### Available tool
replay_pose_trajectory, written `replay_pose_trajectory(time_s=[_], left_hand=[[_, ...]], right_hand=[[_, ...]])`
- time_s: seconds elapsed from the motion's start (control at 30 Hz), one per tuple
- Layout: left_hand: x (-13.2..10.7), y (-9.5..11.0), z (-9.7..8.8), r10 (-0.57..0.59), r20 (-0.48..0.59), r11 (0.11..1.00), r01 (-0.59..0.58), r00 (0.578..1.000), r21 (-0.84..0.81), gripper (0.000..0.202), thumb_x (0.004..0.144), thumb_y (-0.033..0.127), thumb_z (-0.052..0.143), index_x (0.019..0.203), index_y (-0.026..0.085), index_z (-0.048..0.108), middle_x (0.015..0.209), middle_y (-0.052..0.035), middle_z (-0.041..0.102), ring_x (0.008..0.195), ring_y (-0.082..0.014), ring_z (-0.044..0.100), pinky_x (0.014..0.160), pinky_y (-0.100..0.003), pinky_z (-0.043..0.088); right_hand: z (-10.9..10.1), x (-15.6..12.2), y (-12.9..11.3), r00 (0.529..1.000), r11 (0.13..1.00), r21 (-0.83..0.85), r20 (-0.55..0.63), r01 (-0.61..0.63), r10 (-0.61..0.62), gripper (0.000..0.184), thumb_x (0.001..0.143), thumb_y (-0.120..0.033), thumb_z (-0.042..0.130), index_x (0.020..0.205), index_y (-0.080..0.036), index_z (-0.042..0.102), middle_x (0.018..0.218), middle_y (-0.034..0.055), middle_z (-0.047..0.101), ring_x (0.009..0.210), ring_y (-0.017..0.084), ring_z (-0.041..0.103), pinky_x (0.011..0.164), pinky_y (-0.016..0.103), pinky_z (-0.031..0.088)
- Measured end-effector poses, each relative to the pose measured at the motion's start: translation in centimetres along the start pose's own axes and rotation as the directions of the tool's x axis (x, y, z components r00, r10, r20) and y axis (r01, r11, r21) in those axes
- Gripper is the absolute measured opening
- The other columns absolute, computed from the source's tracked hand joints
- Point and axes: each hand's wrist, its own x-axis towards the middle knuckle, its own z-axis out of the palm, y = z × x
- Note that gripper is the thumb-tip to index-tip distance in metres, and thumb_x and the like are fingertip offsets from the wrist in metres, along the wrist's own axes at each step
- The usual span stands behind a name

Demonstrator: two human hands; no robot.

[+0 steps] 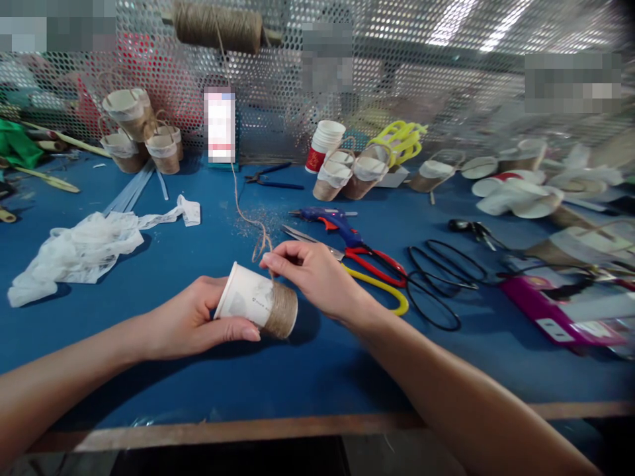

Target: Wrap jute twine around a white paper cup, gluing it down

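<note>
Fingers (233, 328) of your left hand (183, 324) curl around a smooth white paper cup (248, 299) held sideways just above the table, its base end wound in rough jute twine (282, 314). Your right hand (317, 274) pinches the loose strand against the cup. Below lies a blue table (198, 383), backed by perforated metal mesh (397, 79).

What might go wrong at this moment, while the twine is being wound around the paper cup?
1. The twine hangs slack between the spool and the right hand, so the turns on the paper cup may come out loose or gapped.
2. The left hand grips the thin cup sideways and might dent it.
3. The scissors and glue gun lie close to the right wrist, which may knock them.
</note>
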Motion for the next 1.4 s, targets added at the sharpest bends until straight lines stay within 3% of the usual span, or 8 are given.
replay_pose_trajectory(time_s=[0.2, 0.43, 0.83, 1.0, 1.1, 1.2, 1.27, 1.4], left_hand=[[0.0, 0.1, 0.0, -0.041, -0.006, 0.999, 0.041, 0.999, -0.036, 0.012, 0.077, 0.022, 0.056, 0.069, 0.014, 0.06, 0.065, 0.0013, 0.059, 0.056, -0.0085, 0.048, 0.051, -0.017, 0.036], [0.0, 0.0, 0.1, -0.216, 0.005, 0.939, 0.209, 0.976, -0.272, 0.013, 0.075, 0.024, 0.056, 0.072, 0.013, 0.062, 0.062, 0.002, 0.057, 0.054, -0.0081, 0.045, 0.052, -0.017, 0.038], [0.2, -0.7, 0.5, -0.413, -0.052, 0.648, 0.254, 0.909, -0.718, 0.027, 0.066, 0.038, 0.068, 0.073, 0.012, 0.066, 0.062, -0.0001, 0.061, 0.054, -0.0072, 0.048, 0.053, -0.018, 0.04], [0.7, 0.0, 0.4, -0.51, -0.101, 0.522, 0.214, 0.854, -0.826, 0.036, 0.065, 0.043, 0.066, 0.077, 0.009, 0.065, 0.06, -0.0019, 0.06, 0.051, -0.0078, 0.05, 0.049, -0.018, 0.039], [1.0, 0.2, 0.1, -0.505, -0.164, 0.526, 0.152, 0.848, -0.837, 0.033, 0.075, 0.04, 0.058, 0.083, 0.008, 0.065, 0.067, -0.005, 0.064, 0.057, -0.0101, 0.054, 0.055, -0.021, 0.042], [1.2, -0.1, 0.0, -0.507, -0.203, 0.544, 0.129, 0.838, -0.829, 0.032, 0.079, 0.036, 0.055, 0.088, 0.007, 0.065, 0.072, -0.0069, 0.066, 0.062, -0.0118, 0.057, 0.062, -0.023, 0.043], [1.2, -0.5, 0.0, -0.505, -0.226, 0.571, 0.126, 0.833, -0.811, 0.031, 0.078, 0.035, 0.056, 0.091, 0.008, 0.065, 0.074, -0.0065, 0.067, 0.065, -0.012, 0.058, 0.065, -0.023, 0.043], [1.0, -1.2, 0.0, -0.435, -0.304, 0.717, 0.121, 0.847, -0.687, 0.029, 0.077, 0.035, 0.058, 0.093, 0.013, 0.065, 0.077, -0.0031, 0.068, 0.068, -0.0107, 0.057, 0.067, -0.021, 0.044]], right_hand=[[0.3, 0.1, 0.1, 0.998, 0.998, 0.028, 0.035, -0.056, 0.055, 0.022, 0.073, -0.036, 0.057, 0.067, -0.015, 0.06, 0.062, -0.0016, 0.056, 0.055, 0.008, 0.044, 0.051, 0.023, 0.034], [0.5, 0.2, 0.7, 0.99, 0.993, 0.046, 0.094, -0.11, 0.105, 0.027, 0.072, -0.041, 0.056, 0.068, -0.015, 0.06, 0.061, -0.0014, 0.053, 0.053, 0.008, 0.041, 0.049, 0.022, 0.032], [1.3, 0.6, 1.2, 0.958, 0.951, 0.154, 0.144, -0.268, 0.247, 0.02, 0.071, -0.035, 0.056, 0.067, -0.016, 0.06, 0.059, -0.0018, 0.055, 0.048, 0.008, 0.043, 0.047, 0.023, 0.036], [1.2, 1.2, 1.6, 0.981, 0.981, 0.062, 0.076, -0.185, 0.181, 0.008, 0.071, -0.02, 0.054, 0.072, -0.014, 0.06, 0.061, 0.0004, 0.057, 0.053, 0.01, 0.049, 0.05, 0.024, 0.04], [0.5, 1.4, 1.8, 0.99, 0.993, -0.003, -0.075, -0.12, 0.119, 0.015, 0.076, -0.025, 0.051, 0.086, -0.015, 0.056, 0.069, 0.0024, 0.058, 0.058, 0.012, 0.052, 0.051, 0.025, 0.041], [0.0, 1.1, 1.3, 0.968, 0.998, -0.054, -0.248, 0.015, -0.027, 0.024, 0.08, -0.039, 0.047, 0.081, -0.016, 0.053, 0.071, 0.0027, 0.057, 0.062, 0.012, 0.051, 0.055, 0.026, 0.04], [0.0, 0.6, 0.6, 0.972, 0.994, -0.06, -0.214, 0.087, -0.098, 0.029, 0.08, -0.044, 0.046, 0.071, -0.017, 0.052, 0.065, 0.0006, 0.053, 0.06, 0.011, 0.048, 0.054, 0.025, 0.038], [0.7, -0.3, -0.1, 0.999, 0.996, 0.078, 0.014, 0.048, -0.05, 0.026, 0.077, -0.041, 0.052, 0.068, -0.017, 0.048, 0.06, -0.0029, 0.047, 0.055, 0.008, 0.043, 0.051, 0.023, 0.036]])
